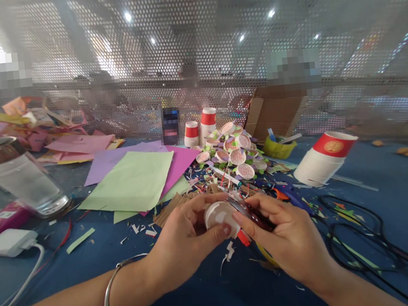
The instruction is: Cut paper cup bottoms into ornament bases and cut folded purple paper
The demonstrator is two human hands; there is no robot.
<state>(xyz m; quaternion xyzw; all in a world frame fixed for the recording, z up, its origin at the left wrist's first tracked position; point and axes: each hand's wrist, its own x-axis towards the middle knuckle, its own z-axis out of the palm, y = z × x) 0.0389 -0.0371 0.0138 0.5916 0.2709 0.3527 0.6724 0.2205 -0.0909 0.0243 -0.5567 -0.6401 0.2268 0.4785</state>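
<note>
At the front middle of the table my left hand (pixel 194 238) is closed round a cut-off paper cup base (pixel 220 217), its round white bottom facing me. My left thumb presses on that bottom. Close beside it, my right hand (pixel 282 234) grips a dark-handled tool (pixel 255 213) with a shiny metal part; its exact kind is partly hidden by the fingers. The tool's front end meets the base's right edge. A small red scrap (pixel 243 238) shows just below the base. Behind my hands is a heap of cut cup bottoms (pixel 237 156) with green and purple paper bits.
Coloured paper sheets (pixel 131 181) lie left of centre, and a glass of water (pixel 29 182) stands at left. A tilted cup stack (pixel 325 158), black cables (pixel 372 247) and a green bowl (pixel 279 148) are at right. Perforated metal (pixel 214 36) borders the back.
</note>
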